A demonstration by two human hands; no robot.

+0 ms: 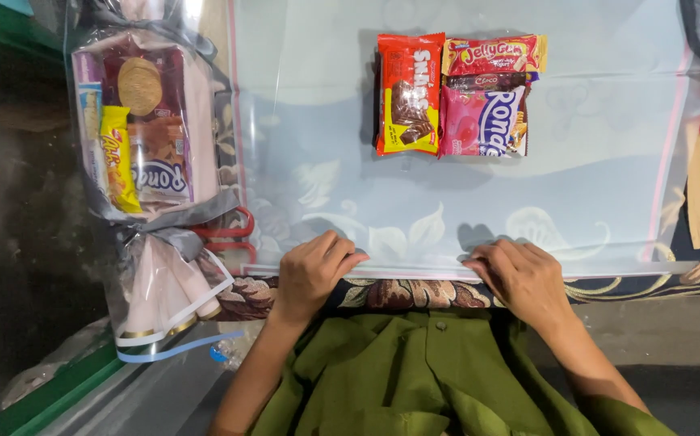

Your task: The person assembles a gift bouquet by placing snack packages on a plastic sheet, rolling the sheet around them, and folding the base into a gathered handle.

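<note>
Left hand and right hand press curled fingers on the near edge of the clear plastic sheet, holding nothing. Snack packets sit far, centred. Keeping that edge flat and even matters. Wrapped gift bundle lies left.

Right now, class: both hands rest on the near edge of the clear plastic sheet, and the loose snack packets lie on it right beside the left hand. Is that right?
Not quite. The head view shows the left hand and right hand on the near edge of the clear plastic sheet, but the loose snack packets lie towards its far side, well apart from both hands.
</note>
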